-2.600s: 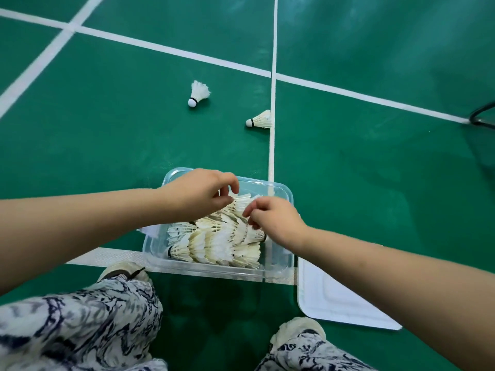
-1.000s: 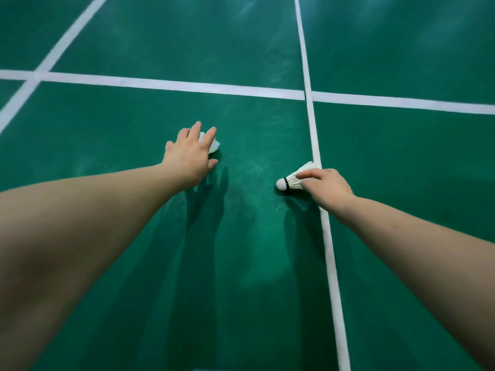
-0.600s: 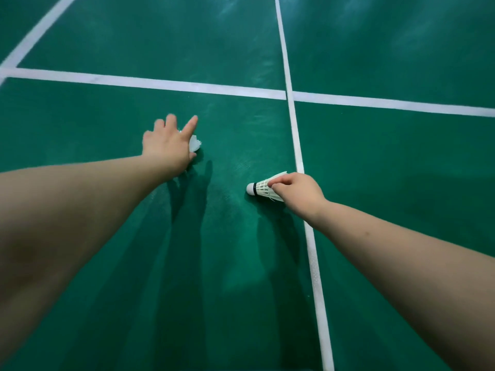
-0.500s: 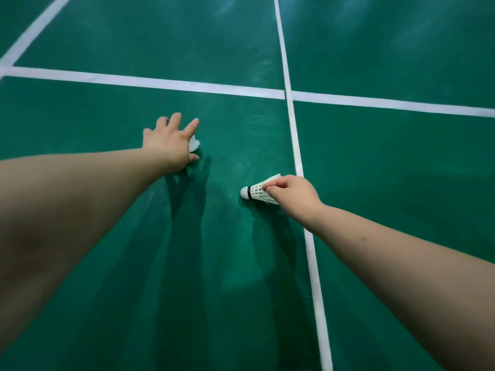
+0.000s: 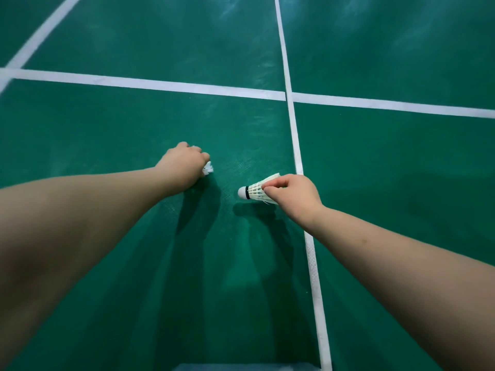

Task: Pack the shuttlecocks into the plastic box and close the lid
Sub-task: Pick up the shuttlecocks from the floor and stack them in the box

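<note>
Both hands are loaded, one shuttlecock each, so that a single return trip serves two items.

Left hand (image 5: 184, 164): fingers curled round the first shuttlecock (image 5: 207, 168), low over the court floor (image 5: 120, 124). Only a tuft of white feathers shows past the knuckles. I cannot tell which way the cork points.

Right hand (image 5: 292, 195): thumb and fingertips clamped on the feather skirt of the second shuttlecock (image 5: 255, 191), just left of the white line (image 5: 296, 145). The cork points left, away from my palm. The skirt is the widest part and offers the most to pinch — hence the grip there. Its shadow lies apart from it on the floor, so I judge it lifted clear.

Plastic box (image 5: 230, 367): only a pale strip shows at the bottom edge of the view, which I take to be its rim — near my body, well apart from both hands.

Next step, as judged: draw both hands back and release over the box. Keep pressure light, since feathers are likely to crush.
</note>
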Available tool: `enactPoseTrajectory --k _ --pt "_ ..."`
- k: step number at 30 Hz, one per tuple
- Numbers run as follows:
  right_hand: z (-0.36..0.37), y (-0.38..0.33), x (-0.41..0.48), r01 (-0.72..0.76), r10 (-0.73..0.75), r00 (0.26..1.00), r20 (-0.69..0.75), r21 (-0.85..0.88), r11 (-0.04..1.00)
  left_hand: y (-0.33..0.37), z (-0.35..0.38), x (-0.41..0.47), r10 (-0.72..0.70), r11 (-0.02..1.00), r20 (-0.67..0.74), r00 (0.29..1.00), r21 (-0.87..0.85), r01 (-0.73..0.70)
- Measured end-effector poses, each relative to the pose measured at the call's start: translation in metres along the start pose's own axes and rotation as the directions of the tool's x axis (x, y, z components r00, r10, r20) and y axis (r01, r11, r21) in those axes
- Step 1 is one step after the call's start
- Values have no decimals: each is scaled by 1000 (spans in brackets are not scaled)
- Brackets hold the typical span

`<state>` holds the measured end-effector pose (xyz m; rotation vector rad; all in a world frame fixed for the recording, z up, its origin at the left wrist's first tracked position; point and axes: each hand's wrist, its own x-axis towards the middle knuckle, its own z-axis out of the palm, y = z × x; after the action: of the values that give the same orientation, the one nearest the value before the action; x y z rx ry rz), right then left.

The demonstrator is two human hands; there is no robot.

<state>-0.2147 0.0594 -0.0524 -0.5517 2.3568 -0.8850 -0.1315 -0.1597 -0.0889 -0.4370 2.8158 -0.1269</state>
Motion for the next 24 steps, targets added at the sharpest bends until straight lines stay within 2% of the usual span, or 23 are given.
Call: enactPoseTrajectory --k 5,11,17,20,24 --pt "-5 -9 -14 19 -17 998 -60 35 999 28 -15 -27 75 997 -70 995 -20 -77" --pt "-11 -23 -53 42 -35 991 -127 57 997 53 -44 -76 117 993 -79 990 -7 -118" --pt "-40 -33 -130 95 -104 982 -158 -61 994 75 -85 -152 143 990 -82 986 1 -143" --pt "-56 -33 -185 114 -127 980 -156 -89 990 91 -104 -198 211 977 -88 974 58 -206" --pt "-70 -37 -262 126 -135 988 -76 -114 985 123 -128 -264 363 930 -3 932 69 -362"
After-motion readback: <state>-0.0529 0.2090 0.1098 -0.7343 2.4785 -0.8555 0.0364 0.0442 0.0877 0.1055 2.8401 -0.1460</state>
